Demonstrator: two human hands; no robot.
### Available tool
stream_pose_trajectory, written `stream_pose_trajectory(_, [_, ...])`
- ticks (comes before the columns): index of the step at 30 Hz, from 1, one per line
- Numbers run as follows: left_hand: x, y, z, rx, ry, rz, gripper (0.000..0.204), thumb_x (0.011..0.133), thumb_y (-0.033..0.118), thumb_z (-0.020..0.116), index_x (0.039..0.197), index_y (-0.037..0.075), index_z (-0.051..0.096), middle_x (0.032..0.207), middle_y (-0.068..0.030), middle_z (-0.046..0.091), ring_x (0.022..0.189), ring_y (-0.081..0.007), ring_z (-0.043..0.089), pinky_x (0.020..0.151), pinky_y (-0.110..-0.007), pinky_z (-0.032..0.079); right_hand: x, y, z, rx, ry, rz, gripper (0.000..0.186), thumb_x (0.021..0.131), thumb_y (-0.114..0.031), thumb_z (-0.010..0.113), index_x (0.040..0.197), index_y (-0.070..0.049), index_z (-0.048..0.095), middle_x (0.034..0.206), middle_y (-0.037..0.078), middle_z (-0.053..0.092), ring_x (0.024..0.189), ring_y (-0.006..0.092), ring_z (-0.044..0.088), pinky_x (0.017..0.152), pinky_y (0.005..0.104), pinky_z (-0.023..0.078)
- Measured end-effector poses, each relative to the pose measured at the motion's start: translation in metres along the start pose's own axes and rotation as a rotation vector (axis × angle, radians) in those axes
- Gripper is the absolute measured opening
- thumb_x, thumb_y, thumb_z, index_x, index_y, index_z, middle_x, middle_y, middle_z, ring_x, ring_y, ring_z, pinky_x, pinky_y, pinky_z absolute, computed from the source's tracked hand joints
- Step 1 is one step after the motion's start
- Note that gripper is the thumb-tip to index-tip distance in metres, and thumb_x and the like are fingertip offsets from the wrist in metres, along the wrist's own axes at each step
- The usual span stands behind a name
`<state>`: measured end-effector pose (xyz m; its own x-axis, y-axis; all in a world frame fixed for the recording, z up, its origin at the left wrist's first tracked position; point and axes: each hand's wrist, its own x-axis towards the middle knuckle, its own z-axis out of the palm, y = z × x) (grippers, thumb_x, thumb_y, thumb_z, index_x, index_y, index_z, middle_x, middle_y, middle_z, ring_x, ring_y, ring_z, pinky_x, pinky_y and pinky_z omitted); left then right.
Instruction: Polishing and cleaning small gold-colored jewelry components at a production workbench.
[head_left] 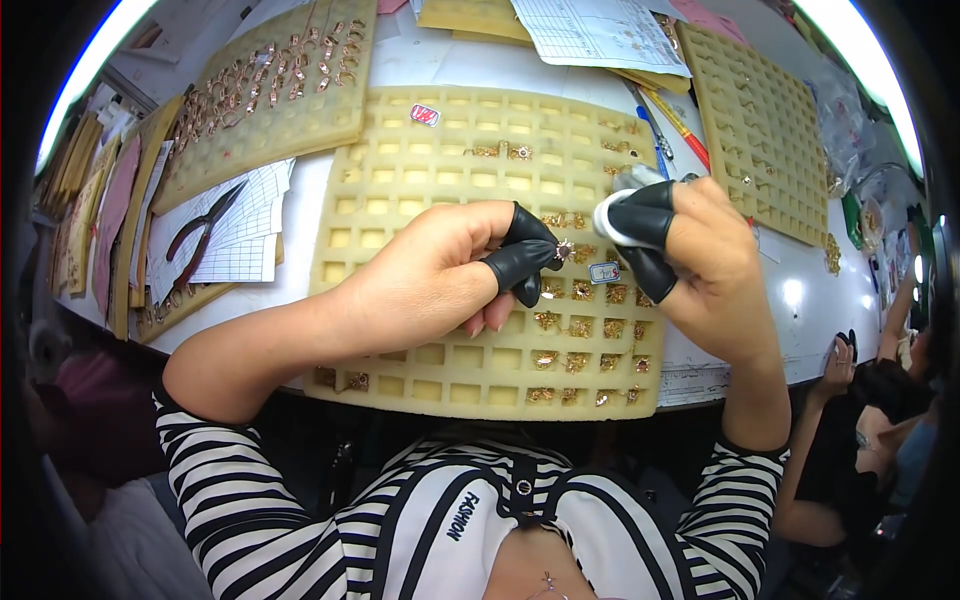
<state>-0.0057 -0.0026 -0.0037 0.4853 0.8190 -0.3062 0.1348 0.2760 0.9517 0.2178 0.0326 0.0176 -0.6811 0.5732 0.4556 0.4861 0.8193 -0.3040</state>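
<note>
My left hand (450,270), black covers on thumb and fingers, pinches a small gold jewelry piece with a dark centre (564,250) over a yellow compartment tray (392,320). My right hand (710,280), also with black fingertip covers, grips a round white object (610,218) just right of the piece; its full shape is hidden. Gold pieces (580,327) fill many compartments on the tray's right side. A small blue-edged label (605,273) lies between my hands, and a red-edged label (425,115) sits near the tray's back.
Trays of jewelry (262,90) (760,150) flank the work tray. Pliers (200,235) lie on papers (245,262) at left. More papers (600,35) are at back; pens (675,130) lie right of centre. A co-worker's hand (840,365) and body appear at far right.
</note>
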Motion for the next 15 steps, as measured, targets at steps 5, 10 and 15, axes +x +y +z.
stream_pose_trajectory(5, [0.001, 0.004, 0.002, -0.011, -0.004, -0.009, 0.017, 0.084, 0.002, 0.037, 0.091, 0.002, 0.053, 0.062, -0.0007, 0.053, 0.052, -0.0047, 0.047, 0.048, -0.019, 0.039, 0.002, 0.001, 0.010, 0.005, -0.053, -0.275, 0.016, 0.046, -0.004, 0.060, 0.060, -0.007, 0.055, 0.061, 0.001, 0.048, 0.053, 0.0176, 0.046, 0.053, 0.0308, 0.033])
stream_pose_trajectory(10, [0.001, 0.007, 0.001, -0.051, 0.011, -0.056, 0.016, 0.086, 0.004, 0.039, 0.092, 0.001, 0.054, 0.061, -0.0012, 0.053, 0.051, -0.0051, 0.048, 0.048, -0.018, 0.040, 0.002, -0.003, 0.008, -0.138, -0.040, -0.286, 0.007, 0.053, -0.011, 0.057, 0.057, -0.009, 0.052, 0.056, -0.001, 0.043, 0.049, 0.0156, 0.044, 0.049, 0.0286, 0.032])
stream_pose_trajectory(15, [0.003, 0.001, -0.001, -0.004, -0.010, -0.035, 0.015, 0.090, 0.013, 0.047, 0.098, 0.002, 0.054, 0.072, -0.0010, 0.056, 0.054, -0.0045, 0.050, 0.047, -0.018, 0.040, 0.001, -0.002, 0.007, -0.297, -0.004, -0.258, 0.005, 0.056, -0.011, 0.056, 0.060, -0.008, 0.055, 0.058, 0.000, 0.043, 0.049, 0.0157, 0.045, 0.051, 0.0286, 0.033])
